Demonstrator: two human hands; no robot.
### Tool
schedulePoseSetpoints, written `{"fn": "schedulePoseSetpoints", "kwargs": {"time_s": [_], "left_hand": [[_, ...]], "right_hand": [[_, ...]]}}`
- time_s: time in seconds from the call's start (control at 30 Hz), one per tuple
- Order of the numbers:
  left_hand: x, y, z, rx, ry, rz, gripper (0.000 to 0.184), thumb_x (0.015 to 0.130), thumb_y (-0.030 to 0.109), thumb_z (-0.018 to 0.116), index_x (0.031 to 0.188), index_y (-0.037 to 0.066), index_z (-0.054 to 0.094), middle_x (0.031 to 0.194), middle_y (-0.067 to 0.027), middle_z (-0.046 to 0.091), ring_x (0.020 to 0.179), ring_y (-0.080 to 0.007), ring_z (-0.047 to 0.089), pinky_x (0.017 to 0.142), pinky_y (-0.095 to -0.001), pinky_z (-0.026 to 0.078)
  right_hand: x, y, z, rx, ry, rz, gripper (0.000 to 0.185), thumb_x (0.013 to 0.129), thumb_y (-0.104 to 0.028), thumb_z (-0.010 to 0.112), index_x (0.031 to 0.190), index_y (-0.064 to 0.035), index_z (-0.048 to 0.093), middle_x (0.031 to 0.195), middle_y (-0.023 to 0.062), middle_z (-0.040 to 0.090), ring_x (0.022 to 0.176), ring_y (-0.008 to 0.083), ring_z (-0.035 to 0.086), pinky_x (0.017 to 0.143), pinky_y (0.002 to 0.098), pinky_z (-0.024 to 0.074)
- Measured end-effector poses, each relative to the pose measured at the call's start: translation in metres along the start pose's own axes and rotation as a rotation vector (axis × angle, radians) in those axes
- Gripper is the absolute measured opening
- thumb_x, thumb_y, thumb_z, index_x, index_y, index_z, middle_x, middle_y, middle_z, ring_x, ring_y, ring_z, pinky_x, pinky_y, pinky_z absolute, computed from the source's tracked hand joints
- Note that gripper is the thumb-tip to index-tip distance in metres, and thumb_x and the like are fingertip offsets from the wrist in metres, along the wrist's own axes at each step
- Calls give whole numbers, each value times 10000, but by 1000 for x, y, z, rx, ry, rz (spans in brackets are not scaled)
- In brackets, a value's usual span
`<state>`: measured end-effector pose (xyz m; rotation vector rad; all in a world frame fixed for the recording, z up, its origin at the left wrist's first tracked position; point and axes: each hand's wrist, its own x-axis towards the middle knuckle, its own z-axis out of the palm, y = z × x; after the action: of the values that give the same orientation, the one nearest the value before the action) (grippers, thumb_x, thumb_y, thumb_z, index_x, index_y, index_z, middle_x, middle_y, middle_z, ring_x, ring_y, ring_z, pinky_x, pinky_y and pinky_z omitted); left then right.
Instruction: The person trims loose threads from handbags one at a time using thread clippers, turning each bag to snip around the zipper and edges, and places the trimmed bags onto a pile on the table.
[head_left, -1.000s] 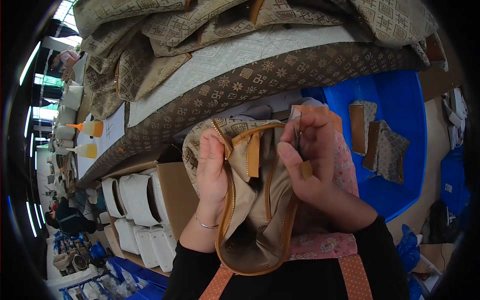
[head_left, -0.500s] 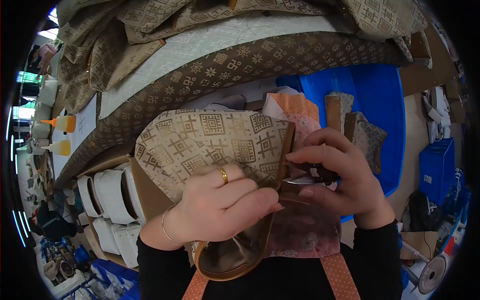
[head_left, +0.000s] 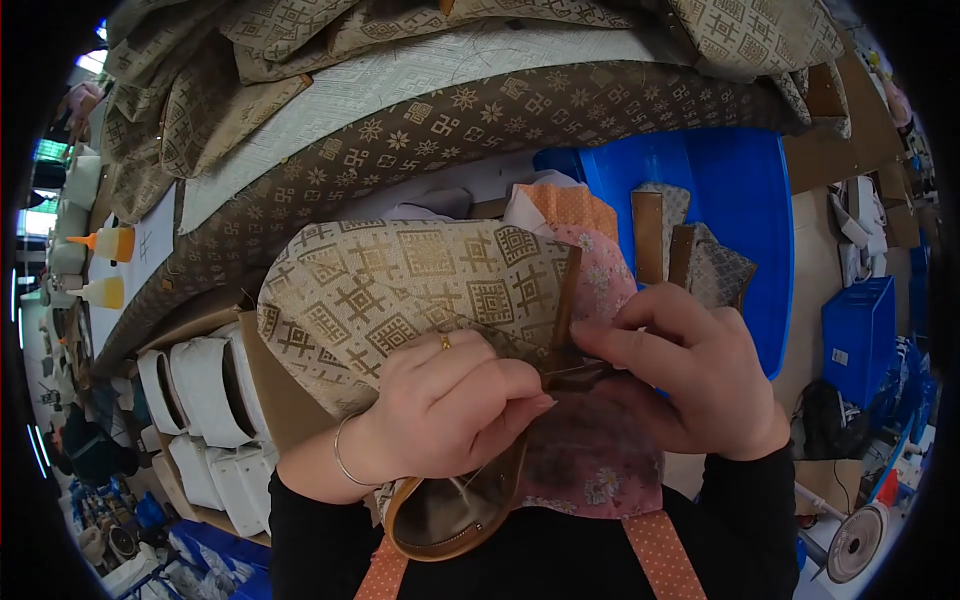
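Observation:
A patterned beige fabric bag piece (head_left: 430, 280) with brown edging lies across the middle, its pattern side up. My left hand (head_left: 450, 405) is closed on its lower edge, a ring and a bracelet showing. Beside the brown edge, my right hand (head_left: 680, 370) has its fingers bent round a small tool (head_left: 585, 371), of which a thin metal blade shows, pointing at the edge near my left fingertips. The tool's handle is mostly hidden. Below my left hand hangs the bag's open end (head_left: 450, 515), with brown trim and a zipper.
Fabric pieces are heaped on a patterned cloth (head_left: 400, 130) at the top. A blue bin (head_left: 745, 220) holds several pieces at the right. At the left stand a carton (head_left: 280, 385) with white items and two glue bottles (head_left: 105, 292). A fan (head_left: 857, 540) is at the lower right.
The bag piece has been turned from its lining side to its pattern side. My left hand has moved across its lower edge, and the blade now meets the brown edging.

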<state>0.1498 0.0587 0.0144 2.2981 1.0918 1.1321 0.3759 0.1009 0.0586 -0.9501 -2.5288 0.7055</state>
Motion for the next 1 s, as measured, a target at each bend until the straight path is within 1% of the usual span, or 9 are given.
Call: {"fn": "schedulePoseSetpoints", "kwargs": {"time_s": [0.17, 0.3, 0.53, 0.6, 0.7, 0.73, 0.8, 0.93, 1.0], "left_hand": [[2, 6, 2, 22, -63, 18, 190, 643, 64, 749, 752, 90, 595, 592, -21, 473, 500, -179, 491, 435, -274, 365], [-2, 5, 11, 8, -64, 58, 209, 629, 112, 769, 751, 97, 600, 606, -14, 465, 500, -177, 474, 431, -274, 347], [0, 5, 8, 14, -94, 41, 163, 691, 98, 716, 748, 90, 565, 615, -16, 451, 517, -169, 494, 417, -276, 380], [-4, 1, 5, -9, -80, 23, 161, 697, 75, 706, 755, 86, 556, 619, -22, 459, 517, -188, 496, 423, -285, 382], [-14, -14, 0, -226, 245, -136, 112, 789, 21, 612, 836, 46, 514, 702, -53, 492, 592, -186, 494, 538, -275, 402], [-14, -17, -5, -269, 353, -188, 80, 827, 10, 568, 857, 34, 498, 731, -52, 492, 629, -168, 485, 586, -259, 398], [0, -21, -22, -393, 653, -251, 58, 879, 39, 530, 876, 29, 473, 787, -27, 465, 700, -105, 431, 650, -215, 356], [4, -34, -70, -227, 598, -475, 153, 845, 30, 579, 825, 51, 429, 795, 8, 393, 709, -65, 358, 654, -188, 316], [0, -47, -87, -1, 355, -632, 213, 788, -22, 588, 796, 58, 390, 779, 18, 363, 707, -69, 335, 644, -187, 312]], "right_hand": [[1, -7, -3, -184, -60, 0, 351, 646, -140, 721, 993, -111, 674, 816, 27, 540, 572, 181, 576, 456, 294, 434], [2, -10, -8, -298, -187, -19, 302, 644, -138, 693, 945, -118, 671, 784, 14, 509, 538, 171, 563, 425, 301, 406], [-3, -3, -4, -340, -201, -62, 273, 653, -128, 682, 924, -107, 663, 798, 30, 517, 504, 196, 542, 424, 300, 410], [-5, 10, 7, -70, 196, -25, 288, 645, -131, 707, 920, -78, 639, 811, 46, 515, 555, 200, 527, 477, 285, 409], [-11, 28, 18, 132, 418, 137, 322, 638, -127, 737, 921, -47, 606, 834, 63, 506, 644, 190, 508, 555, 273, 401], [-20, 31, 24, 296, 321, 251, 347, 661, -153, 764, 929, -27, 584, 837, 66, 492, 718, 170, 485, 605, 269, 389], [-30, 43, 54, 413, 221, 61, 360, 688, -193, 794, 919, -24, 575, 888, 83, 498, 731, 175, 495, 602, 268, 402], [-16, 13, 109, 712, 141, -1, 404, 697, -244, 817, 888, -27, 534, 1248, 181, 445, 974, 255, 568, 725, 319, 479], [-5, 7, 137, 733, 115, -84, 430, 699, -266, 815, 899, -26, 519, 1306, 202, 402, 1021, 284, 558, 760, 347, 480]]}}
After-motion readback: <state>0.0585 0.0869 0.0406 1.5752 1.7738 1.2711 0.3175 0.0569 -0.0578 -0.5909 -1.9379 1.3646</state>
